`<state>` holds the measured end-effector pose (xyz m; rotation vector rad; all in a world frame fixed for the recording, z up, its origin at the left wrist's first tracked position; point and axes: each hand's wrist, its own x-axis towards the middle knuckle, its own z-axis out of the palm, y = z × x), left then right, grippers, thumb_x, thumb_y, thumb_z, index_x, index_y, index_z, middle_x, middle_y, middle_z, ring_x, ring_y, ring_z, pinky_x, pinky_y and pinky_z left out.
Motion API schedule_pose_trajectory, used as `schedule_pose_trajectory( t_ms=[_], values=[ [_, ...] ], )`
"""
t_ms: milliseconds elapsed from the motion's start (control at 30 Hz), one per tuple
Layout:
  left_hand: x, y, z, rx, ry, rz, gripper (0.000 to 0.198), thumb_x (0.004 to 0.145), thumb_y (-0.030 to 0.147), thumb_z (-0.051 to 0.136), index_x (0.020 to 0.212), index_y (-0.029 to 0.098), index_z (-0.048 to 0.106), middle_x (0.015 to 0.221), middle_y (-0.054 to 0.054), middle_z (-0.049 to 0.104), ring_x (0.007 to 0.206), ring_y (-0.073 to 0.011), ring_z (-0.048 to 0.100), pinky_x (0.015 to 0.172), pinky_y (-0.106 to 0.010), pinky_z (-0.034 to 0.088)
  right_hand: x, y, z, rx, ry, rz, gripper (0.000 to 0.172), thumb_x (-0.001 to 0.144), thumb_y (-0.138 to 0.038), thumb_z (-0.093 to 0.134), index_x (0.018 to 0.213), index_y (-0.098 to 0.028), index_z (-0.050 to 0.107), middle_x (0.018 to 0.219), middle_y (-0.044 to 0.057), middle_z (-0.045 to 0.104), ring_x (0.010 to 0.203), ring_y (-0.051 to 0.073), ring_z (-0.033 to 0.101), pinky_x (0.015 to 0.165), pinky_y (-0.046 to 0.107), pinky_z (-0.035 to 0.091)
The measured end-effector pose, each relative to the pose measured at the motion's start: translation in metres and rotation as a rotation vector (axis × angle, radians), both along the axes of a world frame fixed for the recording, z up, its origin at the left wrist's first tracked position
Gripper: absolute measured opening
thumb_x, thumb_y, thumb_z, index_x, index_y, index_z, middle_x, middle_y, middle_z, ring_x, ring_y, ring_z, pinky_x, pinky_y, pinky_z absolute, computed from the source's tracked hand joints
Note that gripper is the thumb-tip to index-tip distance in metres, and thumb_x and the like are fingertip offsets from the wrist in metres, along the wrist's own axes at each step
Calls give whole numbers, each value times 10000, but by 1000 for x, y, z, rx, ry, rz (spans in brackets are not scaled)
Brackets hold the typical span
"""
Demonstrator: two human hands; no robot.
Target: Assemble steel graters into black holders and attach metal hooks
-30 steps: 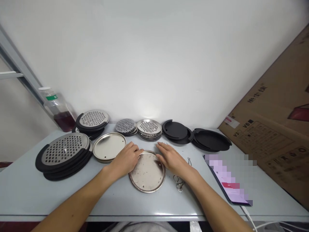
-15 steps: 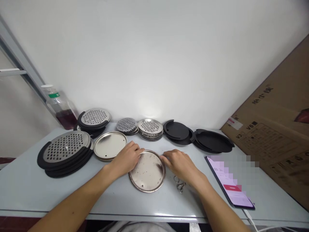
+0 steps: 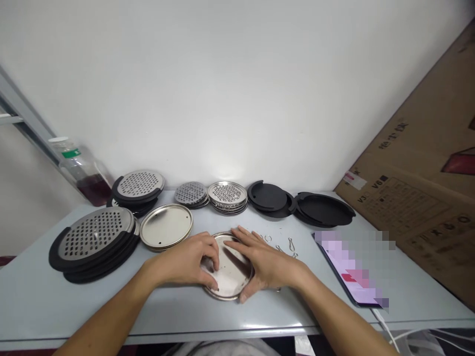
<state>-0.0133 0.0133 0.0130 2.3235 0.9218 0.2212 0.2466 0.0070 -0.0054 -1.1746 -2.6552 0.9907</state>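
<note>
A round, shallow metal plate with a raised rim and small holes lies on the table in front of me; dark stains and reflections mark its face. My left hand is at its left rim, fingers curled and thumb resting near the lower-left hole. Over the right side spreads my right hand, thumb at the lower rim and fingers at the upper rim, clasping the plate. Small metal rings and clips lie just beyond the right hand, partly hidden by it. Left of the plate is a stack of similar shiny plates.
Black-rimmed grater discs are stacked at left. Smaller metal grater discs and black holders line the wall. A phone with a cable lies at right, beside a cardboard box. A bottle of dark liquid stands at back left.
My right hand has moved left onto the plate, its fingers now spanning the right rim. My left hand's thumb has come down over the lower left. More small clips show.
</note>
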Motion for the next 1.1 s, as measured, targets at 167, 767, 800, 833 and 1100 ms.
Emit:
schedule_pose_trajectory(
  t_ms=[167,767,800,833,1100],
  values=[
    [3,-6,-7,-61,50,-91,340,622,399,882,913,281,750,986,15,645,1043,-207,569,857,-269,448,-4,0,0,-19,16,33,1290,530,-652,851,1573,-291,183,1656,122,-37,1506,361,-106,1203,571,-37],
    [12,-12,-10,-98,62,-2,249,677,324,850,894,269,741,1072,1,625,1152,-257,513,959,-318,408,-9,0,-8,27,-15,12,1259,587,-684,804,1578,-233,172,1646,199,-7,1515,350,-57,1207,558,-16],
    [12,-13,-10,-106,65,2,250,676,322,849,894,266,740,1078,-3,622,1158,-261,509,954,-319,411,-9,0,-8,26,-19,11,1264,583,-690,803,1577,-228,174,1645,203,-4,1515,348,-57,1207,559,-14],
    [12,-13,-10,-113,67,6,250,677,321,849,894,264,740,1083,-5,619,1163,-264,505,951,-321,412,-9,0,-8,26,-22,9,1268,578,-693,802,1577,-226,177,1644,206,-2,1516,347,-58,1206,559,-12],
    [12,-12,-13,-147,42,12,230,691,321,844,884,265,732,1067,-10,610,1141,-266,512,930,-333,419,-10,0,-9,-1,-12,2,1267,577,-659,824,1577,-225,178,1649,188,-15,1513,367,-61,1207,564,-3]
  ],
)
